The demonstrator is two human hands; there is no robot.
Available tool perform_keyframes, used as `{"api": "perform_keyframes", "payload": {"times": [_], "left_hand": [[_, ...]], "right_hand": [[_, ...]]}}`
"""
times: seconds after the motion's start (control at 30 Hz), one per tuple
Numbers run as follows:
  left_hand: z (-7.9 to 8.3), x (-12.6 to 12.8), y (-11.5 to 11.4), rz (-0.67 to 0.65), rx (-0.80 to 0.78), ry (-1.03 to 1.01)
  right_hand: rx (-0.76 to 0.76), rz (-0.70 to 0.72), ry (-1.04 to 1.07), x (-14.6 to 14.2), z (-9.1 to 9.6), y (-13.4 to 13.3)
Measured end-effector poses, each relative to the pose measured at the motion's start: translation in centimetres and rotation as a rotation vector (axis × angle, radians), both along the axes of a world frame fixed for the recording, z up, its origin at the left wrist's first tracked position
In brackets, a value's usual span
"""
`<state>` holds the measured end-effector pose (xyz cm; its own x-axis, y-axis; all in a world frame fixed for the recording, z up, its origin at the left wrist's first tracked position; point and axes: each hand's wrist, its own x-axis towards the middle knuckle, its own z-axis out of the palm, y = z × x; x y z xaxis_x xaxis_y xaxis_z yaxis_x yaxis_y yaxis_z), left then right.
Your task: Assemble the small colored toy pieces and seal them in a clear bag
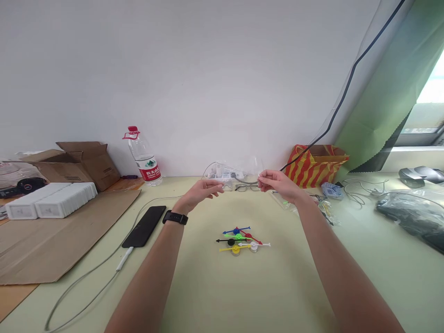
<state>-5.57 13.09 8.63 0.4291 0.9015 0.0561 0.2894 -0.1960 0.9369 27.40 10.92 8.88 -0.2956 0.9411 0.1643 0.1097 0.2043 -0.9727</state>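
My left hand [203, 192], with a black band on its wrist, is raised over the back of the table with thumb and fingertips drawn together. My right hand [279, 184] is level with it, fingers curled into a pinch. Whatever either hand holds is too small or too clear to make out. Behind the fingertips lies a pair of eyeglasses [242, 188] with some clear plastic. Nearer me, below both hands, a cluster of arrow spinners lies on the table: blue [236, 231], green [238, 237], red [249, 236], black [231, 242], white [254, 245] and yellow [235, 249].
Left are a black phone [144, 226] on a cable, a water bottle [147, 159], white cases [52, 200] and a cardboard box [83, 162]. A striped bag [305, 166], plastic packets [324, 208] and a dark wrapped bundle [412, 212] are at the right.
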Motion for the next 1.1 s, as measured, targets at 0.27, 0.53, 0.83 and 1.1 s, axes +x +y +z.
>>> {"api": "perform_keyframes", "payload": {"times": [0.27, 0.53, 0.83, 1.1], "left_hand": [[-0.9, -0.1, 0.8, 0.058, 0.051, 0.002], [-0.8, -0.1, 0.8, 0.075, 0.037, 0.008], [-0.7, -0.1, 0.7, 0.056, 0.053, -0.02], [-0.6, -0.4, 0.7, 0.026, 0.069, 0.196]], "right_hand": [[-0.009, -0.031, 0.012, -0.1, -0.3, 0.3], [-0.002, -0.02, 0.038, -0.2, -0.4, 0.1], [0.024, -0.071, 0.122, -0.4, -1.0, 0.8], [0.114, -0.233, 0.046, -1.1, -0.1, 0.5]]}}
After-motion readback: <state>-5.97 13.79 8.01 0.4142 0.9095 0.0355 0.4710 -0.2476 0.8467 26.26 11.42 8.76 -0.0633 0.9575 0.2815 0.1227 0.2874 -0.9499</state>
